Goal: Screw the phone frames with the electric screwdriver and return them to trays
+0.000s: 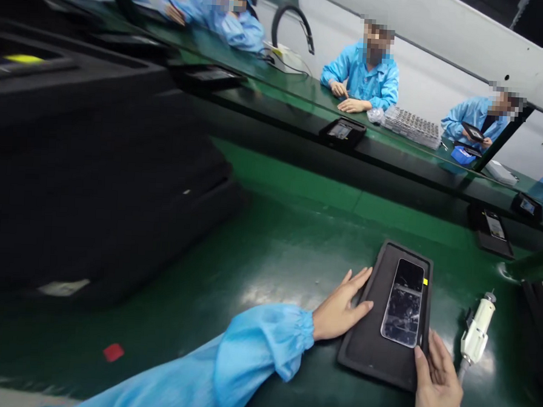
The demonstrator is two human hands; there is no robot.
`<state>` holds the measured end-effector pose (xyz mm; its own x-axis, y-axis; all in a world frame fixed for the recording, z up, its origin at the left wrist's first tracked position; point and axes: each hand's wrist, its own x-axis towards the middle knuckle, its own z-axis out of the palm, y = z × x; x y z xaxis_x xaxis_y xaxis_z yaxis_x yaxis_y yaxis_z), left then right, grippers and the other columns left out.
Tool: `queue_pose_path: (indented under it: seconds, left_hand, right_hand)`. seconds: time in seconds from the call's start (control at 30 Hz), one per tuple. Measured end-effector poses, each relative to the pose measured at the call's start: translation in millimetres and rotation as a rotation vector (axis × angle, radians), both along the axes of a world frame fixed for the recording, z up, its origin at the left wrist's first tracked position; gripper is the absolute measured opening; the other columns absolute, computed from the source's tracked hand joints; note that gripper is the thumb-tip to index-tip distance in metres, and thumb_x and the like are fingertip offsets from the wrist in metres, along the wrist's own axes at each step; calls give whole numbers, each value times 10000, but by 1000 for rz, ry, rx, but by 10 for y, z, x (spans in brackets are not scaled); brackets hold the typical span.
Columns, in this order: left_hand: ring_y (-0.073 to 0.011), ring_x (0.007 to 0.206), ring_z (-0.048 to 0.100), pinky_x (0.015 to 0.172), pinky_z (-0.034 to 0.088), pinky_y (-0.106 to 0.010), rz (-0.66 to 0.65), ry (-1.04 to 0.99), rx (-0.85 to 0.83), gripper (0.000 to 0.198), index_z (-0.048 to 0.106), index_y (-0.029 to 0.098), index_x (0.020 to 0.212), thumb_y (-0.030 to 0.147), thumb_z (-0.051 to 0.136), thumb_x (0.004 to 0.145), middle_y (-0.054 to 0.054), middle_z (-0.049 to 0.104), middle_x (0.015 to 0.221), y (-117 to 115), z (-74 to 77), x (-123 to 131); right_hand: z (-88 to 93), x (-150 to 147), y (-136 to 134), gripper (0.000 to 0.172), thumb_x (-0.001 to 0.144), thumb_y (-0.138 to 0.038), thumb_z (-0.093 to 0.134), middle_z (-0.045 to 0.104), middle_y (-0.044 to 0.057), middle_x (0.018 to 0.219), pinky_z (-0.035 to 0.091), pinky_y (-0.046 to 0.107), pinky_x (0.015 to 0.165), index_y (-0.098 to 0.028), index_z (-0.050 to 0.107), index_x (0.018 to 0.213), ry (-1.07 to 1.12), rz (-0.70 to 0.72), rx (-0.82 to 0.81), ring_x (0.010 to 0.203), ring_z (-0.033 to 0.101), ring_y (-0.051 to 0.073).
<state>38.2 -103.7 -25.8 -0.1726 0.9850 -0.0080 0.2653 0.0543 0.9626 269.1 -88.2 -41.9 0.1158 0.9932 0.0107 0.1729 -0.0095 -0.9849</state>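
A black foam tray (364,348) lies on the green worktop in front of me. On it rests a smartphone (403,304) with a dark glossy face, and a small yellow tag shows beside its upper right edge. My left hand (345,306) lies at the tray's left rim with its fingers stretched out and the thumb reaching over the edge. At the tray's lower right side, my right hand (437,379) has its thumb on the rim near the phone's corner and its fingers curled along the outside. A white electric screwdriver (477,328) lies right of the tray.
A tall dark stack of trays (95,176) takes up the left side. A red square (113,352) lies on the worktop (192,321). Beyond, trays with phones (342,132) sit along a dark conveyor (276,109). Several co-workers in blue smocks (362,74) sit across it.
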Motion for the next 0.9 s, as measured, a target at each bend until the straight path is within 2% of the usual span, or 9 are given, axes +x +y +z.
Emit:
queue_pose_path:
  seconds: [0.07, 0.13, 0.23, 0.33, 0.47, 0.6, 0.73, 0.9]
  left_hand:
    - [-285, 1397, 313, 1187, 196, -495, 52, -389, 42, 729, 335, 195, 1452, 309, 612, 787, -101, 354, 1496, -2, 50, -96]
    - [-288, 1351, 392, 1135, 327, -434, 110, -692, 98, 743, 403, 196, 1416, 261, 673, 726, -95, 412, 1467, -14, 111, -175]
    - [-292, 1267, 492, 1034, 435, -369, 179, -891, 133, 731, 497, 197, 1347, 187, 718, 650, -93, 509, 1391, -61, 181, -238]
    - [-295, 1189, 558, 964, 476, -355, 182, -952, 134, 739, 516, 207, 1330, 166, 731, 625, -98, 557, 1339, -112, 206, -250]
    - [-287, 1168, 572, 971, 466, -353, 168, -951, 169, 728, 534, 208, 1311, 164, 747, 617, -96, 580, 1310, -135, 222, -241]
    - [-280, 1163, 576, 965, 469, -343, 167, -949, 197, 730, 541, 212, 1297, 177, 785, 610, -97, 585, 1301, -124, 273, -247]
    - [-277, 1171, 569, 984, 465, -350, 133, -955, 193, 749, 518, 199, 1308, 210, 819, 623, -116, 573, 1309, -147, 370, -267]
    - [-276, 1003, 650, 858, 539, -346, 104, -1009, 104, 742, 533, 163, 1266, 331, 851, 618, -147, 639, 1179, -339, 399, -172]
  right_hand:
    - [26, -101, -35, 656, 692, -411, 779, 653, 173, 1170, 528, 359, 904, -120, 553, 1234, 202, 8, -44, 1089, 623, 279]
    - [40, -205, -53, 681, 670, -359, 806, 625, 174, 1222, 532, 363, 895, -149, 530, 1256, 383, 40, -76, 1092, 623, 277]
    - [34, -351, -52, 717, 648, -396, 818, 601, 196, 1251, 552, 377, 845, -155, 531, 1260, 540, 151, -160, 1041, 645, 290]
    - [20, -464, -45, 774, 629, -437, 831, 673, 176, 1111, 555, 369, 810, -137, 522, 1273, 550, 285, -272, 966, 668, 283]
    - [52, -550, -42, 741, 631, -403, 840, 718, 111, 942, 547, 337, 787, -135, 513, 1240, 543, 350, -355, 881, 682, 251]
    - [134, -591, -37, 614, 628, -430, 835, 718, 100, 915, 554, 320, 756, -141, 569, 1101, 549, 351, -333, 858, 682, 244]
    - [213, -624, -7, 633, 604, -454, 844, 722, 98, 900, 572, 342, 738, -150, 577, 1091, 580, 329, -322, 832, 689, 255]
    - [289, -673, 99, 533, 641, -430, 829, 729, 96, 931, 585, 359, 764, -159, 583, 1029, 644, 335, -340, 840, 698, 255]
